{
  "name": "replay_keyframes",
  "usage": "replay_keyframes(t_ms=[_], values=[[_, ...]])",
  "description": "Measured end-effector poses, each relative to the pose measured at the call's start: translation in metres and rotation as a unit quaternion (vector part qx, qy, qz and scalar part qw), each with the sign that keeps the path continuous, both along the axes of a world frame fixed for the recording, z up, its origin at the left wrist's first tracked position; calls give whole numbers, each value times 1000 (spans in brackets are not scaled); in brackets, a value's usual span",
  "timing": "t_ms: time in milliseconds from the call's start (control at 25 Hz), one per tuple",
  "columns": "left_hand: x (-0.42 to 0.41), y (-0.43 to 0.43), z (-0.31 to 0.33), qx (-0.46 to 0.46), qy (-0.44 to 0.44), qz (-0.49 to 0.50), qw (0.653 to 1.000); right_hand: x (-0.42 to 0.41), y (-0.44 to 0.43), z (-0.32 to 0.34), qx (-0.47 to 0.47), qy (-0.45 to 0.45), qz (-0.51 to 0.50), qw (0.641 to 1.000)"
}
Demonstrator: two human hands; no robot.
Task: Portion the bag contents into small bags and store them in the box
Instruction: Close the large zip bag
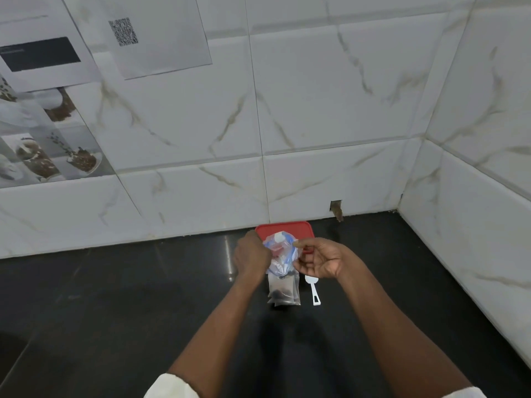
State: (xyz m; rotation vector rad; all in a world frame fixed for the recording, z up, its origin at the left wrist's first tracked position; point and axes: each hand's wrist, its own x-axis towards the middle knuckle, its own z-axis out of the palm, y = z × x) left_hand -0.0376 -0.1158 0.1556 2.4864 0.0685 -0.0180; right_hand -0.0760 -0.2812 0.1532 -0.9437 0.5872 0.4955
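Observation:
Both hands hold a clear plastic bag with a blue zip edge [280, 249] above the dark counter. My left hand [251, 255] grips the bag's left side. My right hand [319, 259] pinches its right edge between thumb and fingers. Below the bag lie small clear bags [283, 293] with dark contents inside. A white plastic scoop [313, 290] lies just right of them. Behind the hands a box with a red lid [298, 228] stands against the wall, partly hidden by the bag.
The black counter [115, 297] runs left and toward me. White marble-look tile walls [316, 124] close the back and the right side, meeting in a corner. Printed sheets, one with a QR code [123, 31], hang on the wall at upper left.

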Motion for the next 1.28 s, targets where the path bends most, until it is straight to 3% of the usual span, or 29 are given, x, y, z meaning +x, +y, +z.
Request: replay_keyframes(t_ms=[80, 200, 280, 360, 400, 440, 520, 560, 600, 640, 680, 760, 800, 840, 960, 1040, 1160, 1280], values=[[-4, -6, -4, 9, -41, -10, 999, 1, 0, -5, 60, 6, -15, 998], [0, -10, -9, -46, -28, 5, 999, -2, 7, -10, 58, -9, -15, 998], [1, -11, -11, -83, -4, -2, 997, -1, 13, -15, 3, -53, -38, 998], [3, -9, -12, -117, 9, -11, 993, 4, 16, -17, -135, -113, -44, 983], [4, -6, -12, -124, 9, -14, 992, 6, 15, -17, -273, -137, -20, 952], [4, -4, -11, -119, 5, -15, 993, 9, 15, -15, -444, -145, 27, 884], [1, -3, -12, -53, -26, -19, 998, 10, 22, -12, -721, -114, 111, 674], [-2, -5, -14, 2, -38, -26, 999, 9, 28, -11, -779, -96, 124, 607], [-5, -9, -17, 48, -40, -36, 997, 9, 34, -11, -797, -97, 120, 584], [-7, -12, -20, 65, -33, -39, 997, 10, 36, -13, -785, -94, 123, 600], [-6, -13, -23, 42, -8, -35, 998, 10, 32, -14, -734, -86, 111, 664], [6, -4, -20, -129, 94, -5, 987, 8, 14, -16, -474, -66, 34, 877], [11, 5, -17, -244, 158, 14, 957, 5, 4, -15, -309, -49, 1, 950], [14, 14, -12, -342, 222, 22, 913, 1, -7, -15, -184, -40, -13, 982], [17, 38, -3, -530, 340, 26, 776, -11, -26, -18, 6, -52, -31, 998], [14, 39, -4, -594, 367, 33, 715, -12, -26, -21, 68, -66, -55, 994], [6, 32, -6, -610, 388, 19, 691, -12, -17, -26, 126, -95, -80, 984], [4, 30, -9, -604, 398, 7, 690, -11, -9, -22, 101, -105, -97, 985]])
